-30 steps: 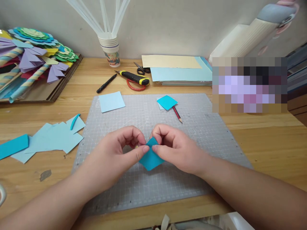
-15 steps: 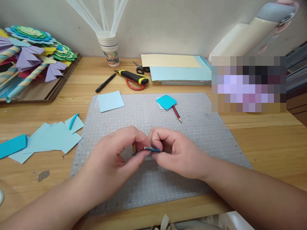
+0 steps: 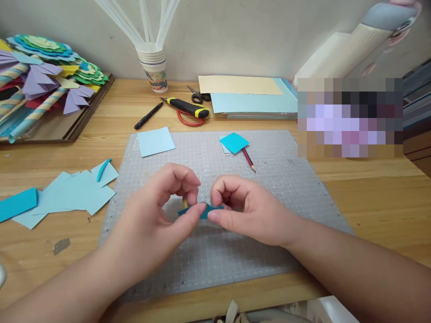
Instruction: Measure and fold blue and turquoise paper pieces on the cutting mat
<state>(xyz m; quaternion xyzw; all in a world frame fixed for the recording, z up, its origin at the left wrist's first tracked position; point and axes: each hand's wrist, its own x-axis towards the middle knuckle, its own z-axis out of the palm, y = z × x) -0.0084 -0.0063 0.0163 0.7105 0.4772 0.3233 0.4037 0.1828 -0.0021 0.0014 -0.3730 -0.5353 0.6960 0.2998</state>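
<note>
Between my fingers is a small piece of blue paper (image 3: 204, 213), held a little above the grey cutting mat (image 3: 269, 188). My left hand (image 3: 168, 202) pinches its left part, thumb in front and fingers curled behind. My right hand (image 3: 245, 206) grips the right end between thumb and bent fingers. A yellowish bit (image 3: 184, 203) shows by the left fingers; I cannot make out what it is. Farther up the mat lie a bright blue paper square (image 3: 235, 142) over a paler one, a red-and-black pencil (image 3: 249, 160) and a light blue square (image 3: 156, 141).
Light blue paper pieces (image 3: 67, 193) and a blue strip (image 3: 16, 205) lie at the left. Behind the mat are a black pen (image 3: 148, 115), a utility knife (image 3: 188, 107), scissors (image 3: 198, 95), stacked paper (image 3: 249, 104) and paper cups (image 3: 156, 76) holding straws. Paper flowers (image 3: 50, 76) sit back left.
My left fingers have lifted and spread slightly away from the blue paper, while its thumb stays on it. The paper has tilted, showing more of its blue face.
</note>
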